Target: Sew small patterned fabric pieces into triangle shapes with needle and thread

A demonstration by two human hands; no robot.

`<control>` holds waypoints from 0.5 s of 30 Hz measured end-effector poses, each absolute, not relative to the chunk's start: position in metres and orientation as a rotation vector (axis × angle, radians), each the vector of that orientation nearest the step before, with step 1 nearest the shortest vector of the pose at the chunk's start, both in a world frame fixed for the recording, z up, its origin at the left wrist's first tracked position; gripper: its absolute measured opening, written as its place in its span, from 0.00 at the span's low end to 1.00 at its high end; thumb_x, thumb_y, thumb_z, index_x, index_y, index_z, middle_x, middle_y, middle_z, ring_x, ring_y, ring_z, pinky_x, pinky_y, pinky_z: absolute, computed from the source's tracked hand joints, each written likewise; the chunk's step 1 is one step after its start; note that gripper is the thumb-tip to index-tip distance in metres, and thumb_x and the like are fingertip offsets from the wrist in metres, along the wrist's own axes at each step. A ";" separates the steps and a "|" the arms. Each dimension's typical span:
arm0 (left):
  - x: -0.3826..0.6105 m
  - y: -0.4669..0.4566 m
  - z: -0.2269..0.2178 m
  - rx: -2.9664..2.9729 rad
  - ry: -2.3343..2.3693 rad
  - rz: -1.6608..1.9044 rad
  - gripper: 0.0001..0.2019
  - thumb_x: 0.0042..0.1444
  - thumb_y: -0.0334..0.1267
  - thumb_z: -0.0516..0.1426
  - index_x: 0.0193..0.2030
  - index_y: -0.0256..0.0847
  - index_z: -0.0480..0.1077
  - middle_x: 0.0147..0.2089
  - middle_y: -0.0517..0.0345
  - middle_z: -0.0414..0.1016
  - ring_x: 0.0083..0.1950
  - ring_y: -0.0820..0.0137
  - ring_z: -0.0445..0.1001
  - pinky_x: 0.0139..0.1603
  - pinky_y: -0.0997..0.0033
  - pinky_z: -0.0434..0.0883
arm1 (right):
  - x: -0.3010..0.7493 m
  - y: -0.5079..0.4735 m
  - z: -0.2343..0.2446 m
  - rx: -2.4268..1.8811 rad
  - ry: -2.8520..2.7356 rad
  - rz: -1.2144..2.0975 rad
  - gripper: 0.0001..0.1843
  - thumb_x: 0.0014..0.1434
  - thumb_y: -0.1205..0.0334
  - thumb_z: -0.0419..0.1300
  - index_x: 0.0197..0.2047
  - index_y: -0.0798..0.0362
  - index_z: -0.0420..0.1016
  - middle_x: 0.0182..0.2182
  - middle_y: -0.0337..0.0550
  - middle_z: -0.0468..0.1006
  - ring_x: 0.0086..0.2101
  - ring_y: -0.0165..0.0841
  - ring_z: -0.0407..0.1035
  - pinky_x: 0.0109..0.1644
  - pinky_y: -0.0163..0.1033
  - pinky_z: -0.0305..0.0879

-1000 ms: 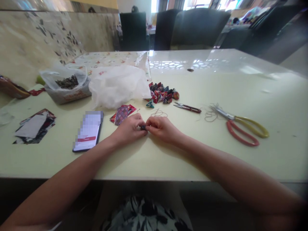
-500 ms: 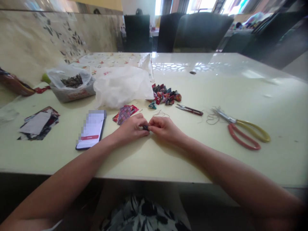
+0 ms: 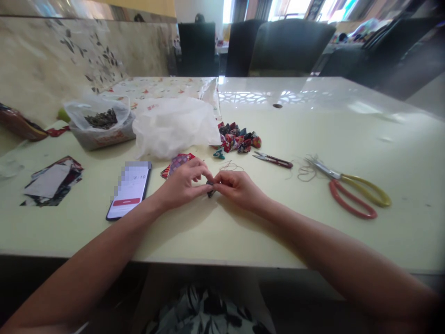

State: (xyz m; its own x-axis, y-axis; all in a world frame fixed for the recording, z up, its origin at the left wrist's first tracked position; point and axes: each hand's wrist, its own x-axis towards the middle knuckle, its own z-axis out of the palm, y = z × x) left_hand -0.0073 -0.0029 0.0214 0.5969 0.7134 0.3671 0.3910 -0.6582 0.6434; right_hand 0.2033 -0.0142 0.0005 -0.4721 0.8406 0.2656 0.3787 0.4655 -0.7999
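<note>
Between my two hands is a small dark cloth piece (image 3: 210, 190), mostly covered by fingers. My left hand (image 3: 186, 183) pinches it from the left with thumb and fingertips. From the right, my right hand (image 3: 236, 188) closes thumb and forefinger on its edge. Whether a needle is in the fingers is too small to tell. Just behind my left hand lie patterned cloth patches (image 3: 177, 163), partly hidden by it. Loose thread (image 3: 231, 165) lies behind my right hand. Farther back sits a pile of small stuffed cloth pieces (image 3: 239, 138) in mixed prints.
Thread snips (image 3: 274, 160) and large scissors (image 3: 351, 185) with red and yellow handles lie to the right. On the left are a phone (image 3: 129, 190), a stack of cloth scraps (image 3: 52, 181), a bag of dried leaf-like filling (image 3: 104, 132) and a white plastic bag (image 3: 174, 127).
My left fingers have lifted and spread a little, and the dark cloth piece has turned so it hangs lower between my fingertips. My right hand keeps its pinch. The view has shifted slightly.
</note>
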 end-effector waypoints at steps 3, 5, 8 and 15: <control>-0.007 -0.002 0.017 2.359 0.921 0.788 0.04 0.59 0.37 0.61 0.36 0.40 0.75 0.41 0.55 0.71 0.39 0.71 0.70 0.39 0.70 0.70 | 0.204 -0.013 -0.001 -1.031 -2.050 0.907 0.09 0.61 0.63 0.58 0.29 0.56 0.73 0.22 0.36 0.70 0.26 0.26 0.60 0.33 0.33 0.54; -0.007 0.000 0.013 2.342 0.938 0.766 0.06 0.61 0.38 0.59 0.35 0.40 0.75 0.39 0.55 0.71 0.37 0.72 0.70 0.38 0.70 0.69 | 0.203 -0.013 0.000 -1.031 -2.056 0.890 0.09 0.61 0.63 0.57 0.30 0.56 0.73 0.24 0.37 0.72 0.27 0.26 0.63 0.34 0.33 0.55; -0.007 0.001 0.011 2.301 0.936 0.742 0.08 0.61 0.39 0.57 0.34 0.38 0.74 0.39 0.54 0.71 0.35 0.72 0.71 0.37 0.71 0.69 | 0.204 -0.015 0.002 -1.061 -2.039 0.795 0.05 0.61 0.64 0.57 0.34 0.55 0.73 0.20 0.33 0.67 0.24 0.25 0.58 0.32 0.33 0.53; -0.006 0.002 0.013 2.292 0.979 0.705 0.09 0.60 0.40 0.56 0.32 0.38 0.73 0.37 0.55 0.71 0.36 0.71 0.70 0.37 0.70 0.68 | 0.207 -0.019 0.008 -1.088 -2.158 0.607 0.06 0.62 0.63 0.56 0.36 0.53 0.74 0.23 0.36 0.71 0.25 0.26 0.60 0.33 0.33 0.52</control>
State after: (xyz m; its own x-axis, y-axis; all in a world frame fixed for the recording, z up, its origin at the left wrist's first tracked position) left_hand -0.0064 0.0016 0.0131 0.5984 0.7617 0.2483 0.4765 -0.5875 0.6540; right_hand 0.2069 -0.0190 0.0076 -0.4539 0.8265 0.3329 0.5321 0.5511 -0.6427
